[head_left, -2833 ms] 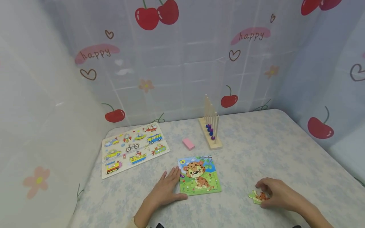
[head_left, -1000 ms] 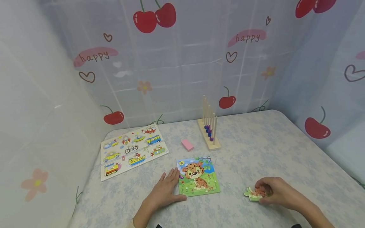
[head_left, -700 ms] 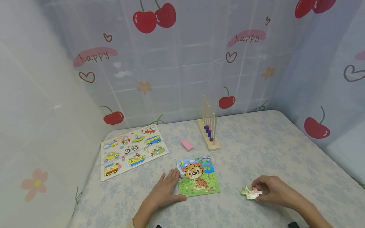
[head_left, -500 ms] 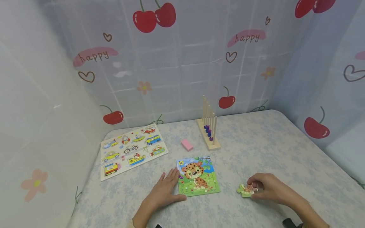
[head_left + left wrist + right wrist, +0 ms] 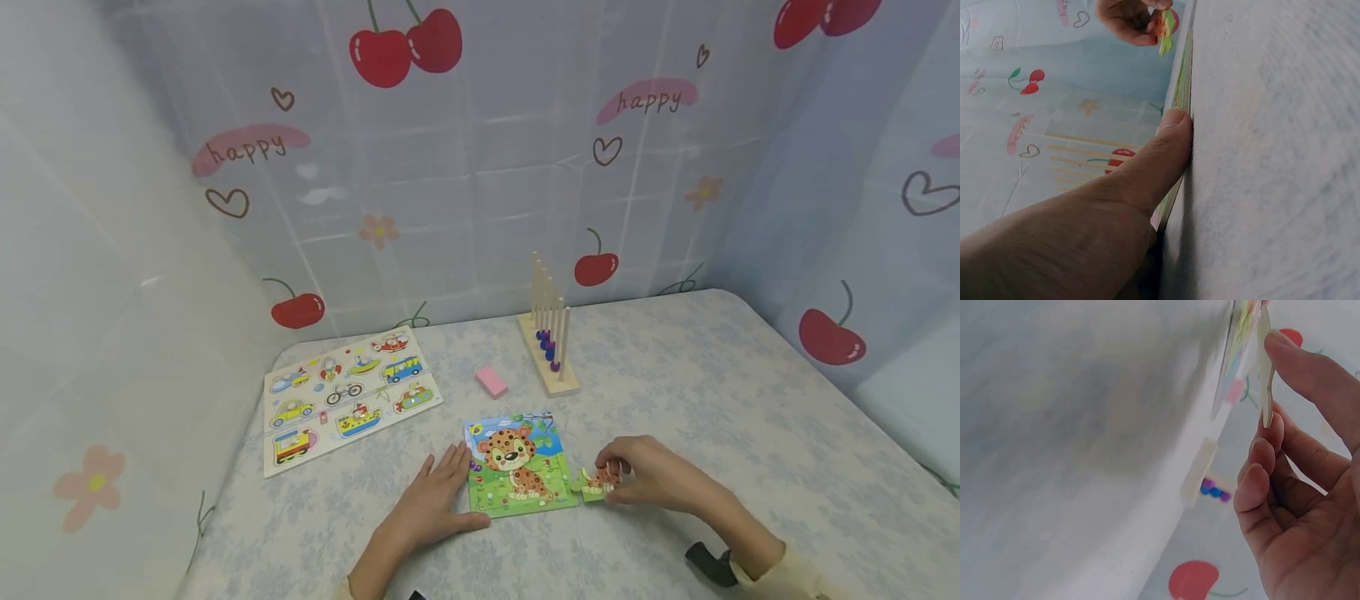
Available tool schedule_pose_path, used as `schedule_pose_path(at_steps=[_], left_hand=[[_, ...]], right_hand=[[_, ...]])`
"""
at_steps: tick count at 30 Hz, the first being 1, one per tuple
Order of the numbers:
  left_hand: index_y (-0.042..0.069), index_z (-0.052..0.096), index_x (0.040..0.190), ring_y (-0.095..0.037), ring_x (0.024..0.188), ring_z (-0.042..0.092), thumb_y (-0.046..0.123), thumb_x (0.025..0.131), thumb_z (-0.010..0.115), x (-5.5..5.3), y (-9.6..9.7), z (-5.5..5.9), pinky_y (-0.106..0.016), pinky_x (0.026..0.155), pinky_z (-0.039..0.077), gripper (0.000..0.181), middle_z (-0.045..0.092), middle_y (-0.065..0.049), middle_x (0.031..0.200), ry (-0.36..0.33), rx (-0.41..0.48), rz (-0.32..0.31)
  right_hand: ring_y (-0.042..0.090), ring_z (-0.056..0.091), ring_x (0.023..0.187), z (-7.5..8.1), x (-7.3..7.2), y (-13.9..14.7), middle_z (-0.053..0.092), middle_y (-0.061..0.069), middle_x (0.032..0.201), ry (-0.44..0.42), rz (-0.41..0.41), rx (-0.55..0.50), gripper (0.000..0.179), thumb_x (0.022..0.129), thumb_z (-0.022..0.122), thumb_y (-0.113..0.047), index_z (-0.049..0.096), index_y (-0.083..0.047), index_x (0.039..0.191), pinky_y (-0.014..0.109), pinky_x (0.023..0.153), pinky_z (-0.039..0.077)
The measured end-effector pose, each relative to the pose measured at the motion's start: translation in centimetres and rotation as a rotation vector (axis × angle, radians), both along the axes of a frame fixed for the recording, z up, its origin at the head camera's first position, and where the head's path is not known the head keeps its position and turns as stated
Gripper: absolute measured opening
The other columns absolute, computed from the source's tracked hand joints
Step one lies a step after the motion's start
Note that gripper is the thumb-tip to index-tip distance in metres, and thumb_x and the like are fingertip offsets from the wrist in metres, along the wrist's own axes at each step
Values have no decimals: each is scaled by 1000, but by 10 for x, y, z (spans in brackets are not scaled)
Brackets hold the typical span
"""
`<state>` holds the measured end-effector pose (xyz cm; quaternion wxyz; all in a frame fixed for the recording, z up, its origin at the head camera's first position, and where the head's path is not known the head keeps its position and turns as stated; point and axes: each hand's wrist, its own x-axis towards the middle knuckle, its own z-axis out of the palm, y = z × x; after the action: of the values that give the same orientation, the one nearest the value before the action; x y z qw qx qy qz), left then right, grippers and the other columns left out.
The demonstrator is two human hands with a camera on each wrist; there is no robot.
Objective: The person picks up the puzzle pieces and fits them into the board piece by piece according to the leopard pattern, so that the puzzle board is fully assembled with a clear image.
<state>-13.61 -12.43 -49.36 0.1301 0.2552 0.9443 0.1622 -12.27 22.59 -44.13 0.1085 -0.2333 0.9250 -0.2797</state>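
Observation:
A leopard jigsaw puzzle [image 5: 520,467] lies flat on the table, its picture facing up. My left hand [image 5: 435,497] rests at its left edge, fingers fairly straight and thumb along the lower left corner; the left wrist view shows the thumb [image 5: 1163,147] against the board's side. Just right of the puzzle, my right hand [image 5: 654,475] pinches a green and spotted-orange puzzle piece [image 5: 597,482] between thumb and fingers. In the right wrist view the thin piece [image 5: 1265,375] is edge-on, raised off the table. Fingers cover its right part.
At the back left lies a vehicle peg puzzle board [image 5: 348,396]. Behind the leopard puzzle sit a pink block [image 5: 492,382] and a wooden peg stand [image 5: 561,384] with blue and purple beads low on its rods. A cherry-print curtain [image 5: 480,167] closes off the back.
My right hand has carried the puzzle piece leftward from the right side of the table to beside the leopard puzzle. The left hand has stayed at the puzzle's left edge.

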Motion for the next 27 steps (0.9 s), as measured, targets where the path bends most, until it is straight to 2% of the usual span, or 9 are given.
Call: schedule_pose_path(at_steps=[8, 18, 27], left_hand=[[6, 24, 154, -28, 152, 17, 74, 80, 56, 0, 1, -1, -53, 123, 14, 106, 19, -11, 163, -2, -2, -3], [7, 23, 155, -27, 152, 17, 75, 80, 56, -2, -2, -3, -53, 123, 14, 106, 18, -10, 163, -3, -12, 0], [8, 22, 155, -26, 152, 16, 74, 80, 55, -1, -2, -3, -53, 124, 12, 106, 17, -9, 164, -9, 6, -1]], right_hand=[[4, 48, 73, -1, -12, -34, 59, -9, 84, 80, 95, -8, 30, 78, 81, -21, 69, -9, 103, 20, 60, 42], [7, 47, 71, -2, -22, -70, 60, -6, 85, 63, 123, 9, 33, 77, 82, -23, 71, -8, 104, 20, 61, 40], [6, 48, 73, -7, -26, -85, 61, -7, 84, 31, 145, 25, 31, 76, 83, -22, 71, -10, 102, 21, 64, 41]])
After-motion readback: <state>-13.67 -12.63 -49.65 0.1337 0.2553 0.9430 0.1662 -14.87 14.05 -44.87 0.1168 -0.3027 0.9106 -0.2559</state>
